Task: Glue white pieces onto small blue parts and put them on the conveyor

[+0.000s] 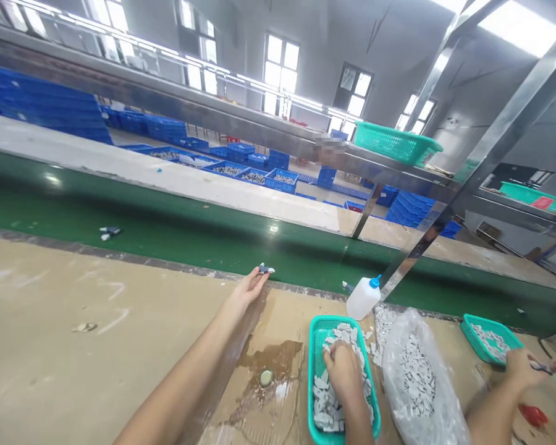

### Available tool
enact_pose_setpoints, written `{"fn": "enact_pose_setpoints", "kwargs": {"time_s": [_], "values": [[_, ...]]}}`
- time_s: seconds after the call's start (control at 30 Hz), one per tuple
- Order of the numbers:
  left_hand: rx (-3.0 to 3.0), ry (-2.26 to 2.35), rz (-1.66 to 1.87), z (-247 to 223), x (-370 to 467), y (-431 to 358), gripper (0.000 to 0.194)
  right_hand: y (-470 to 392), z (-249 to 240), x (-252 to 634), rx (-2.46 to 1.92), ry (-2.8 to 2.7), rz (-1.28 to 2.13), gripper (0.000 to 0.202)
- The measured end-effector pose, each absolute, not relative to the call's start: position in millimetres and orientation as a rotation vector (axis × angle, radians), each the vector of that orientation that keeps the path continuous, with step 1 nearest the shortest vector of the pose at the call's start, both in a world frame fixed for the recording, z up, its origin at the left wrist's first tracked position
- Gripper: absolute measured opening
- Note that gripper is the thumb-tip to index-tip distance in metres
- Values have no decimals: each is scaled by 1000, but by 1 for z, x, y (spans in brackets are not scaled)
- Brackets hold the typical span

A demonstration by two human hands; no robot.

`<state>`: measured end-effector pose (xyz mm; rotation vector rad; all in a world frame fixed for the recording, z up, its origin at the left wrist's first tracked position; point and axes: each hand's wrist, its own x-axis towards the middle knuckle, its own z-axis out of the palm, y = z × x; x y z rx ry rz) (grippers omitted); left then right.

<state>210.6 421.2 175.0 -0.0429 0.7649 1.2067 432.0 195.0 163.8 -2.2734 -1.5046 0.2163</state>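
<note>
My left hand reaches out to the edge of the green belt. Its fingertips pinch a small dark grey and white part. Down inside a green plastic basket, my right hand has its fingers curled together among many small white pieces. The fingertips are partly hidden, so what they grip cannot be made out. A white squeeze bottle with a blue cap stands just beyond the basket.
A clear plastic bag of white pieces lies right of the basket. Further right, a co-worker's hands work by another green basket. Other small parts lie on the green belt. A metal post rises behind the bottle.
</note>
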Motion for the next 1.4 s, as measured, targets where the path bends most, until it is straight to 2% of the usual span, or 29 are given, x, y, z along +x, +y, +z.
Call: {"fn": "enact_pose_setpoints", "kwargs": {"time_s": [0.13, 0.27, 0.43, 0.67, 0.83, 1.03, 1.2, 1.33, 1.4], "values": [[0, 765, 1261, 173, 211, 428, 39, 194, 163, 432, -2253, -1481, 181, 19], [127, 565, 1265, 151, 204, 413, 39, 197, 158, 429, -2246, -1481, 192, 16], [155, 577, 1255, 136, 201, 412, 43, 199, 157, 425, -2312, -1515, 303, 19], [229, 593, 1272, 136, 203, 413, 34, 202, 154, 426, -2294, -1437, 436, 28], [735, 913, 1245, 136, 213, 409, 25, 203, 158, 427, -2216, -1393, 408, 28], [1227, 1256, 1033, 137, 244, 419, 15, 204, 157, 429, -2052, -1333, 336, 40], [1754, 1231, 823, 145, 299, 431, 29, 211, 143, 433, -1869, -1165, 230, 50], [2054, 1027, 665, 145, 342, 439, 47, 210, 145, 434, -1778, -1127, 242, 48], [2136, 974, 596, 143, 355, 443, 50, 208, 151, 434, -1741, -1151, 245, 46]]}}
